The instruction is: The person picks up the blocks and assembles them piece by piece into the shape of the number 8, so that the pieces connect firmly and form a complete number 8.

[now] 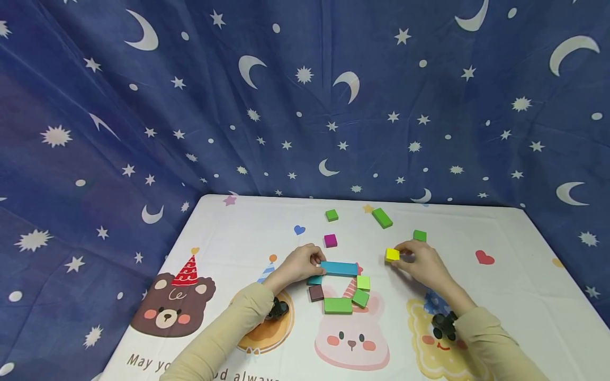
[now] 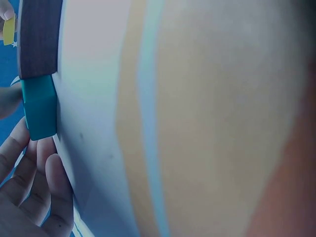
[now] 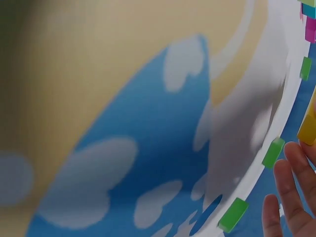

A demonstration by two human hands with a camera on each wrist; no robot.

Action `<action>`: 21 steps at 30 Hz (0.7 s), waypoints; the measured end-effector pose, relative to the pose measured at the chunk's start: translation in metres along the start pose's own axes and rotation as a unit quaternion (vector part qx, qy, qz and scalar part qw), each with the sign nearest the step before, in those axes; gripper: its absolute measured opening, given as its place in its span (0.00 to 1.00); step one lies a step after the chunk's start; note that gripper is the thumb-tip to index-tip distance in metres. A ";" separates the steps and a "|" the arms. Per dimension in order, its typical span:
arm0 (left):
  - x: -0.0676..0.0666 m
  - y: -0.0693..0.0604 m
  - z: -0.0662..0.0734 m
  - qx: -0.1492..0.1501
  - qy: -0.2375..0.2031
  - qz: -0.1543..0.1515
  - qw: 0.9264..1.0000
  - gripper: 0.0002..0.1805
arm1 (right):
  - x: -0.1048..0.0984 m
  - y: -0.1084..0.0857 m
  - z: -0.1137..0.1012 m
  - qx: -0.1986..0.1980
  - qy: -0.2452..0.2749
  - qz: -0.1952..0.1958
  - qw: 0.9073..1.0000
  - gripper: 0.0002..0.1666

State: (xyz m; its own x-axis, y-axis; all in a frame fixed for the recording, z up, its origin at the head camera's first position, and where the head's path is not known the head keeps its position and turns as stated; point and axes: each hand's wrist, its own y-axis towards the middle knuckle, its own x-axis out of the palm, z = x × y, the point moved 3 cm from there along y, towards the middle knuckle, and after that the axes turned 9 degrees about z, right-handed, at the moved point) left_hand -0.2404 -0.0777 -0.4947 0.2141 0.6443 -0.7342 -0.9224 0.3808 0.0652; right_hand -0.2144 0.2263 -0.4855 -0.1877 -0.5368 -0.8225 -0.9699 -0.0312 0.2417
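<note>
Blocks form a ring on the printed cloth: a long blue block (image 1: 339,269), a teal block (image 1: 314,280), a dark brown block (image 1: 316,293), a long green block (image 1: 338,306), a green block (image 1: 360,298) and a lime block (image 1: 364,283). My left hand (image 1: 298,264) is at the ring's upper left corner, fingers touching the left end of the blue block. The left wrist view shows its fingers (image 2: 60,180) beside the teal block (image 2: 40,107). My right hand (image 1: 423,264) pinches a yellow block (image 1: 392,255) between thumb and fingers, right of the ring; the yellow block (image 3: 307,127) shows in the right wrist view.
Behind the ring lie a magenta block (image 1: 331,241), a small green block (image 1: 331,215) and a longer green block (image 1: 382,218). Another green block (image 1: 420,236) sits just behind my right hand. A blue curtain (image 1: 305,121) with moons and stars hangs behind the table.
</note>
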 end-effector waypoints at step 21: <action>-0.001 0.000 0.001 0.004 0.004 -0.001 1.000 0.11 | 0.015 -0.002 -0.015 -0.031 -0.010 -0.003 0.999 0.20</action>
State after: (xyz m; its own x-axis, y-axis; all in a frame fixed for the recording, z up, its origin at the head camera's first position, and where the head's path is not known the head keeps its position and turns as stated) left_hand -0.2401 -0.0774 -0.4934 0.2143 0.6381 -0.7396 -0.9194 0.3874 0.0679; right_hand -0.2133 0.2056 -0.4902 -0.1853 -0.5204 -0.8336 -0.9598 -0.0862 0.2671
